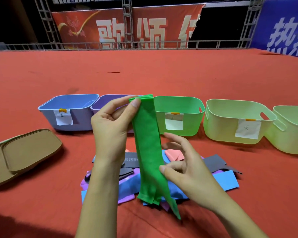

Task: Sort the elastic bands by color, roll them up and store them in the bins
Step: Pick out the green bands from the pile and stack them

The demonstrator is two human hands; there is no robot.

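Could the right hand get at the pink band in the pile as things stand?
Probably yes. The pink band lies on top of the pile, just beyond the right hand, with nothing covering it. But that hand pinches the green band, so it would have to let go first.

- I hold the green bands [147,145] up by their top end. They are folded together, long and flat, and the bottom ends hang loose.
- The pile of bands [225,181] lies under them on the red cloth. It has blue, purple, pink and black ones, all mixed up.
- The bins stand in a row behind: a blue bin [69,112], a purple bin [107,102], a green bin [179,115] and two pale green bins [236,121].
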